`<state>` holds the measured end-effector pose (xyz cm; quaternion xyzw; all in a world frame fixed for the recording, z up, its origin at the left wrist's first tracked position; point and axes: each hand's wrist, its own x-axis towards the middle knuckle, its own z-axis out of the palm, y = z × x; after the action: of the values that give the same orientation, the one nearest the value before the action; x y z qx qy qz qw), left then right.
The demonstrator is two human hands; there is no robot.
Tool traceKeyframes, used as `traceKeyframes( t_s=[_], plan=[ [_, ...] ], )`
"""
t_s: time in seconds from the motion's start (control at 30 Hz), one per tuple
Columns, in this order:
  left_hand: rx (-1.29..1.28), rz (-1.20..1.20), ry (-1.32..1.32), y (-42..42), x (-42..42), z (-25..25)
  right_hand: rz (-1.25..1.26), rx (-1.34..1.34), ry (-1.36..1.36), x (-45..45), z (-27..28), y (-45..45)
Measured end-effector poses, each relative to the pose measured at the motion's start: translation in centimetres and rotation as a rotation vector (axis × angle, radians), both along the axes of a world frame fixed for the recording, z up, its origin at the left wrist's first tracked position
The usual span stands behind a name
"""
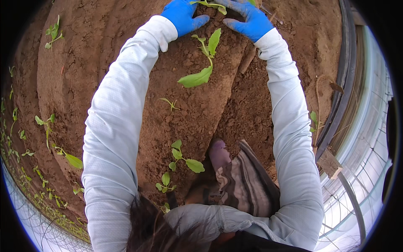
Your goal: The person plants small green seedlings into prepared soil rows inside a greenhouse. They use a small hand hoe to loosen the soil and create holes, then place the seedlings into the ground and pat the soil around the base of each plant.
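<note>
Both hands wear blue gloves soiled with earth and reach to the top edge of the head view. My left hand (pixel 183 17) rests at the soil on the left of a small green seedling (pixel 211 3), its thumb pointing right. On the other side of that seedling is my right hand (pixel 248 19), thumb pointing left and fingers stretched across the seedling's base. Whether either hand grips the stem cannot be told, as the fingers are partly cut off. Just below the hands a larger leafy seedling (pixel 196 78) leans over the brown soil (pixel 189 116).
More seedlings (pixel 182 159) grow nearer my body, with several others (pixel 47 121) to the left. My striped trouser leg (pixel 248 179) and a purplish shoe (pixel 219 154) are in the furrow. A dark pipe (pixel 343 72) and a wooden block (pixel 330 164) line the right side.
</note>
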<state>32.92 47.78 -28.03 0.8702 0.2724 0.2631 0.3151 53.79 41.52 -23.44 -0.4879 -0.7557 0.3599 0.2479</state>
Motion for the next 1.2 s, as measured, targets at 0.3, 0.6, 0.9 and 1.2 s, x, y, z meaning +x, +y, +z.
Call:
traceKeyframes(
  t_s=[0.3,0.6,0.9,1.2],
  plan=[
    [-0.275,0.124,-0.157,-0.4,0.5,0.1,-0.048,0.023,0.025,-0.2,-0.1,0.1],
    [-0.130,0.302,-0.211,-0.8,1.4,-1.3,-0.124,-0.042,0.070,-0.2,-1.0,-0.2],
    [-0.112,0.209,-0.338,-0.8,1.5,-1.9,-0.386,0.050,-0.401,-2.4,1.5,-2.7],
    [-0.125,0.186,-0.301,-0.8,0.9,-1.7,-0.593,0.038,-0.417,-3.4,-2.9,-5.7]
  ],
)
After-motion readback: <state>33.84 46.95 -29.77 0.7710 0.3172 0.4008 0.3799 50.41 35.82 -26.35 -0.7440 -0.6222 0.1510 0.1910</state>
